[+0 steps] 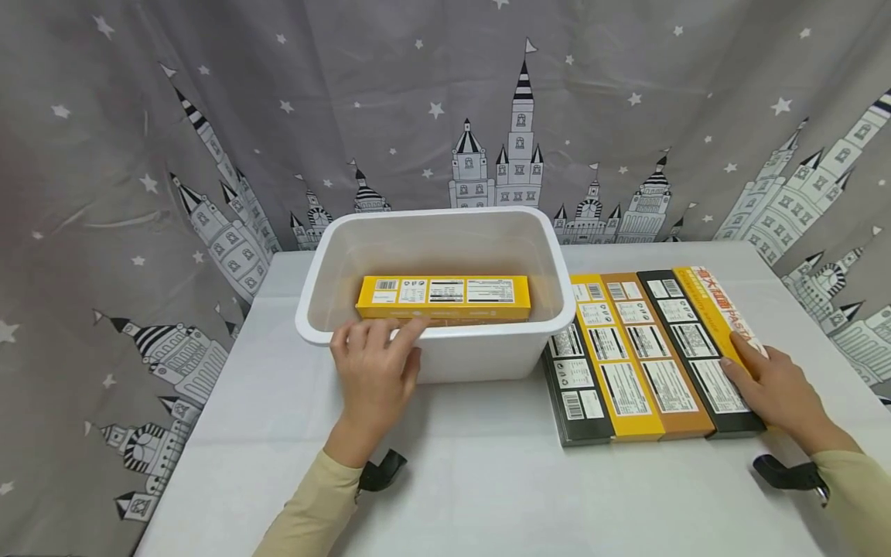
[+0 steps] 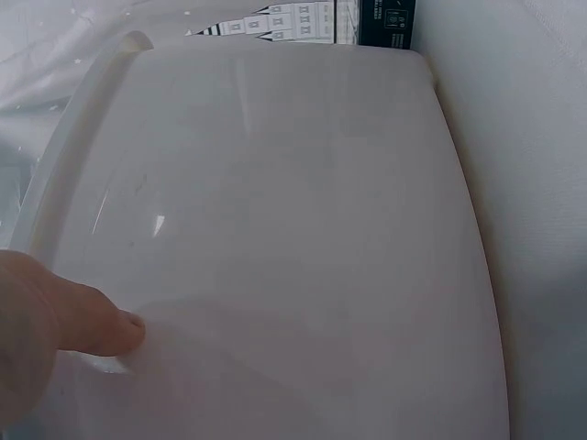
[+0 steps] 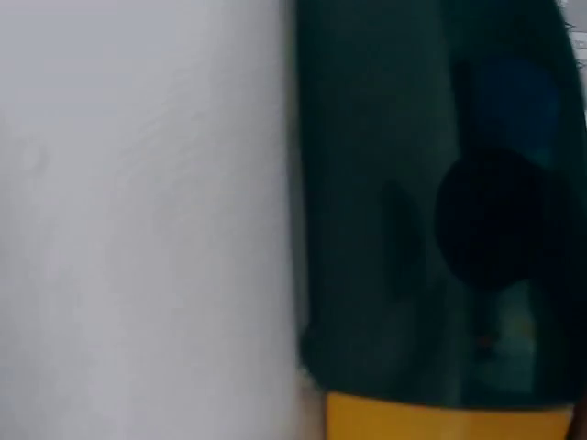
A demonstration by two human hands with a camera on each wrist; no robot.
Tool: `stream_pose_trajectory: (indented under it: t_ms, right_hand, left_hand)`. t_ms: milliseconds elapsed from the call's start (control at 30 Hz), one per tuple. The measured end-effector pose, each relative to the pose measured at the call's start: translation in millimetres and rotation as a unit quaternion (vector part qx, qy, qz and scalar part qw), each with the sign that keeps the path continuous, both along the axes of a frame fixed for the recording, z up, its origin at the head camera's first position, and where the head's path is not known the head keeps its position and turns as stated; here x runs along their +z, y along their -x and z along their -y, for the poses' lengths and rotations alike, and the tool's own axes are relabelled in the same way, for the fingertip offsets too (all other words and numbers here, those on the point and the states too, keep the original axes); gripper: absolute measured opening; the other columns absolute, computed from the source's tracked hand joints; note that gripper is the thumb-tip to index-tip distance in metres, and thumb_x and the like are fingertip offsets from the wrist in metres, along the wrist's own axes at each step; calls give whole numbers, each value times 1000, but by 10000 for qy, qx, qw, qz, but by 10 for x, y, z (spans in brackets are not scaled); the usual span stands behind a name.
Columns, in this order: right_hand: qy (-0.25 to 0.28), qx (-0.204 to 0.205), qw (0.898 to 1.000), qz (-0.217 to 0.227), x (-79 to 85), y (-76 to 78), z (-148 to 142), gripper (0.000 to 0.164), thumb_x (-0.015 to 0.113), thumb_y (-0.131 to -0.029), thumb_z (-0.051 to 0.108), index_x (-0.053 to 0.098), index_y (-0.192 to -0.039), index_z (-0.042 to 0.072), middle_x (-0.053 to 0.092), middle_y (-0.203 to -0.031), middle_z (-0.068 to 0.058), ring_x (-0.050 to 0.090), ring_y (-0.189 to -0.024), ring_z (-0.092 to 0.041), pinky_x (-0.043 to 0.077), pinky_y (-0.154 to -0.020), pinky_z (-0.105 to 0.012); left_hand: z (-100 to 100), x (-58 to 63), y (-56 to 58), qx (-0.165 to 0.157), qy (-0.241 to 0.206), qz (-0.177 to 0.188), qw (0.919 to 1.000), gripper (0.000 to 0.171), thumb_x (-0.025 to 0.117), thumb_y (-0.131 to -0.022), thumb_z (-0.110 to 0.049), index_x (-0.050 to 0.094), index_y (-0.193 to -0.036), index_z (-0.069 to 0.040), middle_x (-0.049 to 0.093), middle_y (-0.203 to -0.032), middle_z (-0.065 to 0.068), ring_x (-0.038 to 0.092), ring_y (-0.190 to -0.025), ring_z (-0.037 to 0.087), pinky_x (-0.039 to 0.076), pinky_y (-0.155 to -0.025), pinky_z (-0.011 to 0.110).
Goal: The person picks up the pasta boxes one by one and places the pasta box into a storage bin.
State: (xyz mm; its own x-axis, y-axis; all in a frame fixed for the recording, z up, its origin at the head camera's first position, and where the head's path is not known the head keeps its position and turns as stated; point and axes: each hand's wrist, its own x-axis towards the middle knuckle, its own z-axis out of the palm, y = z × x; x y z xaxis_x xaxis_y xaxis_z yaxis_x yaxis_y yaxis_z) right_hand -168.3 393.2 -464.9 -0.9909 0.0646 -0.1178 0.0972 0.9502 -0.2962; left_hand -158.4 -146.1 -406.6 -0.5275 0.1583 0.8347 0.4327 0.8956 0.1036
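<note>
My left hand [image 1: 376, 363] grips the near rim of a white plastic bin [image 1: 480, 352]. Its fingers hook over the edge, while the thumb [image 2: 105, 325] presses the outer wall in the left wrist view. Inside the bin lies a yellow box [image 1: 445, 313] with printed white label panels. On the right, my right hand [image 1: 786, 394] holds the near part of a yellow-and-white box [image 1: 703, 298] with red lettering, hiding that end. This box stands at the right end of a row, against a black box [image 1: 696, 348], which looms blurred in the right wrist view.
Left of that black box lie a brown box [image 1: 654, 363], a yellow box [image 1: 619, 363] and another black box [image 1: 581, 402], side by side by the bin. A white cloth covers the table [image 1: 480, 472]. A grey castle-print curtain [image 1: 390, 100] hangs behind.
</note>
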Motion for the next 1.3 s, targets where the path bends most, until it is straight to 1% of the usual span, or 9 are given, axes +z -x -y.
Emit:
stream_pose_trajectory:
  t_ms: [133, 300, 400, 500, 600, 767, 1067, 1300]
  right_hand:
    - [-184, -168, 9997, 13, -4, -39, -14, 77, 34, -104, 55, 11, -160, 7, 29, -136, -53, 36, -114, -71, 38, -88, -81]
    - [-327, -298, 9990, -86, -19, -101, -49, 77, 35, -104, 54, 13, -159, 5, 31, -132, -54, 38, -111, -72, 39, -87, -81]
    - [-459, -352, 9983, -65, -25, -143, -88, 79, 42, -103, 51, 13, -159, 4, 32, -129, -54, 40, -108, -72, 42, -84, -80]
    - [-621, -408, 9972, 37, -27, -175, -114, 84, 55, -98, 43, 11, -159, 5, 32, -124, -53, 43, -103, -71, 46, -80, -78]
    - [-702, -472, 9962, 190, -18, -197, -113, 88, 60, -95, 34, 7, -159, 5, 32, -117, -52, 46, -94, -68, 50, -74, -74]
    - [-793, -653, 9942, 305, -26, -202, -87, 89, 61, -93, 28, 5, -159, 5, 33, -113, -49, 48, -86, -62, 53, -71, -70]
    - [-862, -829, 9926, 222, -11, -232, -3, 86, 59, -95, 28, 6, -158, 4, 37, -109, -49, 47, -82, -59, 51, -70, -68]
    - [-906, -931, 9915, 69, -21, -218, -10, 85, 59, -95, 29, 8, -159, 4, 40, -106, -47, 47, -81, -56, 50, -68, -66]
  left_hand:
    - [2, -3, -1, -4, 22, 5, 10000, 42, 75, -76, -3, 70, -114, -21, 65, -94, 10, 52, -90, 33, 33, -92, 54]
    - [5, 5, 0, -1, 26, -12, 10000, 42, 75, -76, -3, 70, -114, -21, 65, -94, 10, 52, -90, 32, 33, -92, 54]
    - [5, 7, 3, -14, 20, -18, 10000, 42, 74, -76, -3, 70, -114, -21, 65, -94, 10, 52, -90, 32, 33, -92, 54]
    - [8, 11, 3, -15, 22, -8, 10000, 42, 74, -76, -3, 70, -114, -21, 65, -94, 10, 52, -90, 32, 33, -92, 54]
    - [11, 9, 2, 12, 36, -7, 10000, 42, 74, -76, -3, 70, -114, -21, 65, -95, 10, 52, -90, 33, 33, -92, 54]
    - [12, 0, 4, 11, 47, 11, 10000, 42, 74, -77, -3, 70, -115, -21, 65, -95, 10, 52, -90, 33, 33, -93, 54]
    - [7, -6, 4, -20, 39, 58, 10000, 41, 74, -77, -3, 70, -115, -20, 65, -95, 11, 52, -90, 32, 32, -93, 54]
    - [14, -4, 9, -8, 49, 12, 10000, 40, 73, -78, -4, 70, -115, -20, 65, -95, 11, 52, -90, 33, 33, -93, 55]
